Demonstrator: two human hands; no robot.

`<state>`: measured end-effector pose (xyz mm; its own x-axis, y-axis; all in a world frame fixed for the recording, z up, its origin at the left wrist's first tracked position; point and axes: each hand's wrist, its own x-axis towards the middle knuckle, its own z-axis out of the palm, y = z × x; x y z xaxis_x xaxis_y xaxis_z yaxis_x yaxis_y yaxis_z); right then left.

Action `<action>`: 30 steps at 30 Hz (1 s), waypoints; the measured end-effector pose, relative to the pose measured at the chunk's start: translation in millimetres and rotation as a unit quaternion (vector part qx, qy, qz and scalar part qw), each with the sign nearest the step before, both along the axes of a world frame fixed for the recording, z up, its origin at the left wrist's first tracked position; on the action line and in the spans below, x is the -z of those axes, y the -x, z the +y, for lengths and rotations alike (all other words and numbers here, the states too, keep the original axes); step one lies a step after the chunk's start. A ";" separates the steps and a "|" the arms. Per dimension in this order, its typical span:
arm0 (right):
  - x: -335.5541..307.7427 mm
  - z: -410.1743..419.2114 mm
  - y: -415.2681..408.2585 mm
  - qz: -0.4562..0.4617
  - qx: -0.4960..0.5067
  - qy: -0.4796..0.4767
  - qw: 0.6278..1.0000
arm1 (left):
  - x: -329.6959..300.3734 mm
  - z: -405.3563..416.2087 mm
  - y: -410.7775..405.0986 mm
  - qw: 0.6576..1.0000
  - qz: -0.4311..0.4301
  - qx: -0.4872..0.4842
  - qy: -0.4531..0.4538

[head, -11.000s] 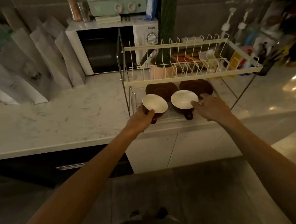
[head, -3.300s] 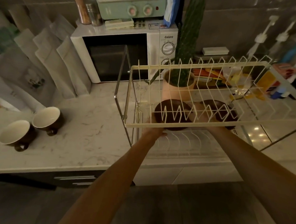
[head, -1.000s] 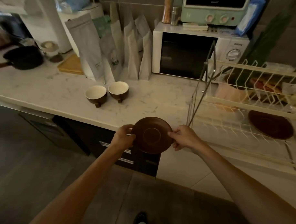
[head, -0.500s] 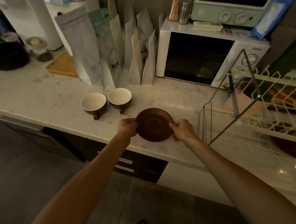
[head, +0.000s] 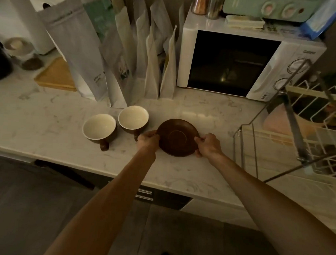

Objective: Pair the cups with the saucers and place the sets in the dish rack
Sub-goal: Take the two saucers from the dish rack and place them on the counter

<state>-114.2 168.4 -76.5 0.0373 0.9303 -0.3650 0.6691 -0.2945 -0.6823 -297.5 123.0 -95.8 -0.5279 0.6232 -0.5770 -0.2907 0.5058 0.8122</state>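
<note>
Saucer (head: 178, 137), brown and likely ceramic, sits low over the marble table (head: 49, 123) beside two cups (head: 133, 119), pinched at opposite rims by the left hand (head: 148, 139) and right hand (head: 208, 144); stiff, breakable, possibly slick, so rim holds suit it.

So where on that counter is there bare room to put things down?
Bare marble lies between the saucer and the rack, along the front edge, and left of the cups. The back is crowded: bags, microwave.
</note>
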 end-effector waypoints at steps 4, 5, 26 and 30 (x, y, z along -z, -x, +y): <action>6.5 10.0 2.6 -0.005 0.008 0.003 1.000 | 23.6 12.5 7.0 1.000 0.011 0.016 0.013; 7.6 11.6 2.7 -0.006 0.009 0.005 1.000 | 28.1 14.4 8.1 1.000 0.017 0.020 0.018; 12.4 27.5 6.8 0.031 0.047 0.010 0.998 | 0.9 22.8 -2.0 0.995 0.074 0.073 -0.010; 7.5 21.3 4.7 0.004 0.033 0.015 0.999 | -13.0 15.1 -7.3 0.976 0.152 0.159 -0.006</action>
<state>-118.9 189.7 -84.0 0.0945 0.9148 -0.3928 0.6423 -0.3575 -0.6780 -290.3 138.1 -82.8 -0.4529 0.7889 -0.4153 0.1344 0.5209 0.8430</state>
